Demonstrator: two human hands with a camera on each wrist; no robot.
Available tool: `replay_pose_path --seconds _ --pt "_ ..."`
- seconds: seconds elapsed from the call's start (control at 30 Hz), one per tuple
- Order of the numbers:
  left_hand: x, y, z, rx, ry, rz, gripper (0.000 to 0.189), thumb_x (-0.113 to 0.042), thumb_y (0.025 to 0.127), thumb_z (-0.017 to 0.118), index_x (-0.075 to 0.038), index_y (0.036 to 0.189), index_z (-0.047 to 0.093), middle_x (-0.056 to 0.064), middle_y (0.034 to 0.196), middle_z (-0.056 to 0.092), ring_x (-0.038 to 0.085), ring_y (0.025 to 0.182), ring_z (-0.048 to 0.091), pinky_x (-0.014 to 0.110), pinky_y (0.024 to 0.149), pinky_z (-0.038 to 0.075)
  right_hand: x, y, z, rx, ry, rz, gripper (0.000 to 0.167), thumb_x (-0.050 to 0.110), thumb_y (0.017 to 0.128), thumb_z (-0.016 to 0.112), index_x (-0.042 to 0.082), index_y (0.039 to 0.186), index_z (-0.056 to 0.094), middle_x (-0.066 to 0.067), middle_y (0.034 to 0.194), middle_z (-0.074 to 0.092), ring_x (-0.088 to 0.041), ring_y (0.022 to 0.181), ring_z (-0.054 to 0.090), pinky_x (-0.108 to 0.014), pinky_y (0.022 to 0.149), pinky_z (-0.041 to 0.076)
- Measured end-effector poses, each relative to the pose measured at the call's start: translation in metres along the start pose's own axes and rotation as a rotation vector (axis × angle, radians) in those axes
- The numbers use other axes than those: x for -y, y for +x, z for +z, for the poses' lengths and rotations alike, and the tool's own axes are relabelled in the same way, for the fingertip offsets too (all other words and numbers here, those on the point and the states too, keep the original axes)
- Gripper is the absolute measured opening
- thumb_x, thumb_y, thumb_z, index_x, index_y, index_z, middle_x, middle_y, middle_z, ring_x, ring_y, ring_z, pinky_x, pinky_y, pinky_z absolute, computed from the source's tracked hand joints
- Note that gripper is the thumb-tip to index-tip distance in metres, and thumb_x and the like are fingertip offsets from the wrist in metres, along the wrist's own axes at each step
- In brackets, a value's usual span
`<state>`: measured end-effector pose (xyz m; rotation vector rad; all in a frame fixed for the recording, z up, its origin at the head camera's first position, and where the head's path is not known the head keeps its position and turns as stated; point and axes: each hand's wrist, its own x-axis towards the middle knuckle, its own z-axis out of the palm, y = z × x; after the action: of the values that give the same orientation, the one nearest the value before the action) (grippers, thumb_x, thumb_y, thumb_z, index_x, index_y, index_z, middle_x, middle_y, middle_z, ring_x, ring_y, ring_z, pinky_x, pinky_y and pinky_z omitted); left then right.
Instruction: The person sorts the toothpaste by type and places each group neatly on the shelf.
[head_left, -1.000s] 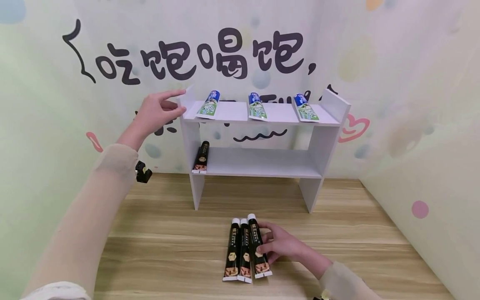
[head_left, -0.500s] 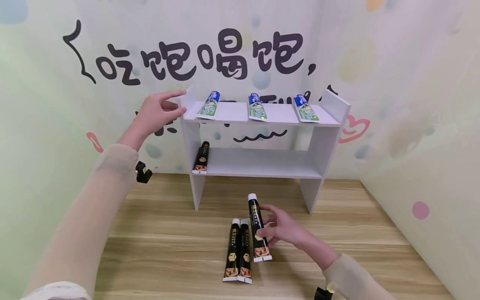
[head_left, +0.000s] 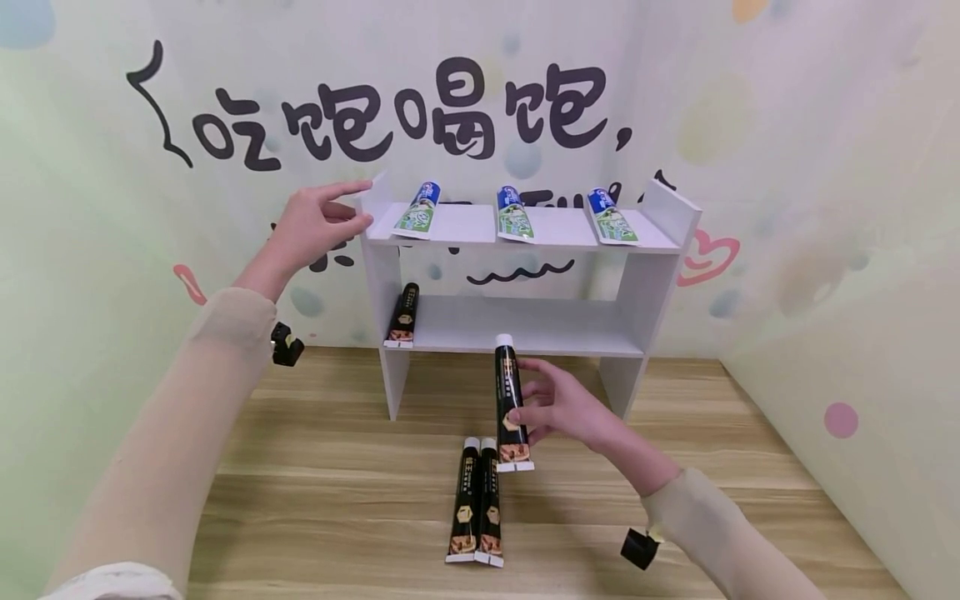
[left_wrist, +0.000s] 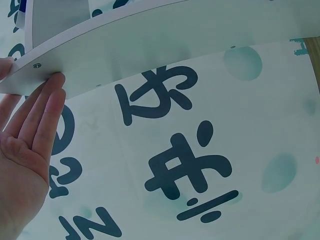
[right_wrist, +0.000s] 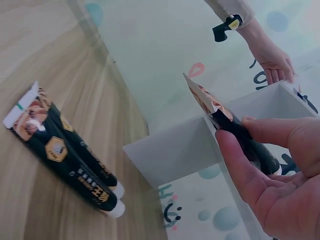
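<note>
Nearest, two black toothpaste tubes (head_left: pixel 465 492) lie side by side, touching, on the wood-grain tabletop (head_left: pixel 315 500), white caps pointing toward the shelf and flat crimped ends toward the person; just beyond them and a little to the right, the right hand (head_left: pixel 558 404) pinches a third tube, the held black toothpaste tube (head_left: pixel 507 387), between thumb and fingers; that tube is in the air in front of the shelf, cap end away from the person, label showing in the head view; a black wrist device (head_left: pixel 639 548) sits at the right sleeve.

Farther off stands a white two-tier shelf (head_left: pixel 648 300); the left hand (head_left: pixel 307 221) has its fingers fairly straight, several lying against the outer face of the left side panel (left_wrist: pixel 150 55); on the lower board, at its left end, rests another black toothpaste tube (head_left: pixel 405 312), crimped end at the front edge; on the top board lie three blue-and-green toothpaste tubes (head_left: pixel 514 217), spaced well apart, green ends forward; behind everything hangs a pale backdrop with large dark Chinese lettering (head_left: pixel 350 121).
</note>
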<state>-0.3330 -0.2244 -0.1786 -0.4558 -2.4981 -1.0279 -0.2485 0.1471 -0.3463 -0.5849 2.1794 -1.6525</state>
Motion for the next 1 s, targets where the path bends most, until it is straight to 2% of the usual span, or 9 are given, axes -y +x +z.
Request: replay_pose_path --seconds 0.23,0.47,0.67,0.8,0.9,1.0 --pt "-0.001 -0.001 0.001 0.005 -0.005 -0.005 0.053 -0.028 0.093 0.068 -0.022 0.144 0.053 0.021 0.133 0.063 0.034 0.114 0.066 0.01 0.076 0.053 0.013 0.019 -0.002 -0.029 -0.022 -0.02 0.086 0.008 0.086 0.075 0.015 0.155 0.027 -0.025 0.123 0.061 -0.024 0.086 0.072 -0.053 0.074 0.062" --pt "0.0 -0.002 0.002 0.007 -0.012 -0.002 0.053 -0.028 0.093 0.068 -0.023 0.144 0.053 0.021 0.133 0.063 0.035 0.114 0.066 0.009 0.073 0.051 0.024 0.046 -0.004 -0.061 -0.049 -0.022 0.085 0.01 0.087 0.075 0.017 0.156 0.026 -0.024 0.128 0.06 -0.024 0.089 0.071 -0.045 0.075 0.063" --pt "0.002 -0.003 0.0 0.008 -0.001 -0.005 0.054 -0.03 0.093 0.067 -0.022 0.145 0.052 0.022 0.13 0.065 0.033 0.113 0.067 0.008 0.073 0.05 0.033 0.072 -0.003 -0.087 -0.042 -0.021 0.086 0.007 0.086 0.075 0.015 0.156 0.026 -0.022 0.127 0.061 -0.024 0.081 0.072 -0.044 0.075 0.063" --pt "0.003 -0.003 -0.001 0.008 -0.001 -0.014 0.055 -0.032 0.093 0.066 -0.024 0.145 0.051 0.021 0.131 0.065 0.031 0.114 0.067 0.009 0.073 0.051 0.038 0.089 -0.003 -0.1 -0.074 -0.025 0.087 0.009 0.086 0.076 0.013 0.156 0.025 -0.022 0.126 0.06 -0.03 0.073 0.071 -0.042 0.072 0.063" --pt "0.003 -0.003 -0.001 0.008 -0.004 -0.012 0.054 -0.031 0.094 0.066 -0.024 0.145 0.051 0.02 0.132 0.064 0.031 0.114 0.067 0.009 0.074 0.051 0.039 0.101 -0.004 -0.123 -0.091 -0.019 0.087 0.01 0.086 0.076 0.012 0.156 0.025 -0.021 0.125 0.06 -0.035 0.073 0.071 -0.042 0.072 0.063" --pt "0.003 -0.001 0.0 0.011 -0.005 -0.003 0.054 -0.031 0.094 0.066 -0.023 0.145 0.051 0.02 0.132 0.064 0.031 0.114 0.067 0.008 0.074 0.051 0.04 0.111 -0.005 -0.147 -0.086 -0.009 0.085 0.01 0.086 0.076 0.011 0.155 0.026 -0.022 0.125 0.06 -0.031 0.074 0.071 -0.042 0.074 0.063"
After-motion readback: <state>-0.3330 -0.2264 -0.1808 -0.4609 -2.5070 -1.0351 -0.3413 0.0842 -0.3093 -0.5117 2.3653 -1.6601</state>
